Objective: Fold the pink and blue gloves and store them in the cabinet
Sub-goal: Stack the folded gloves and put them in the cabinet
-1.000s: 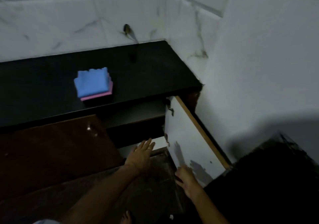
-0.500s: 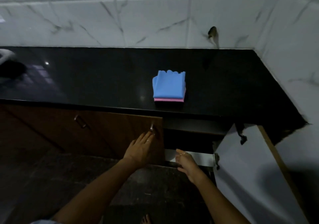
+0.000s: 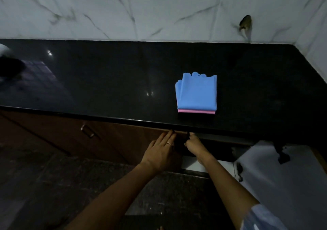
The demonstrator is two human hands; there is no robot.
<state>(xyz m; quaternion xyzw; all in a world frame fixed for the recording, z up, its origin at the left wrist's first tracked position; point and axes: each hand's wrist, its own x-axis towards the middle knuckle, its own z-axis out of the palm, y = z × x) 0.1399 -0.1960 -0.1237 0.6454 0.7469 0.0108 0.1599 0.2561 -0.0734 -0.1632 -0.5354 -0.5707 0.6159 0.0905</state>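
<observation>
Marble-patterned wall tiles (image 3: 109,10) back a black countertop (image 3: 106,81). Below its front edge sit a closed brown cabinet door (image 3: 113,141) and, to the right, a white door (image 3: 283,185) swung open. Folded blue glove (image 3: 197,92) lies on the pink glove (image 3: 196,112), stacked near the counter's front edge, apart from both hands. Left hand (image 3: 160,152) rests flat, fingers extended, on the brown door. Right hand (image 3: 193,145) is curled at that door's edge; what it grips cannot be told.
</observation>
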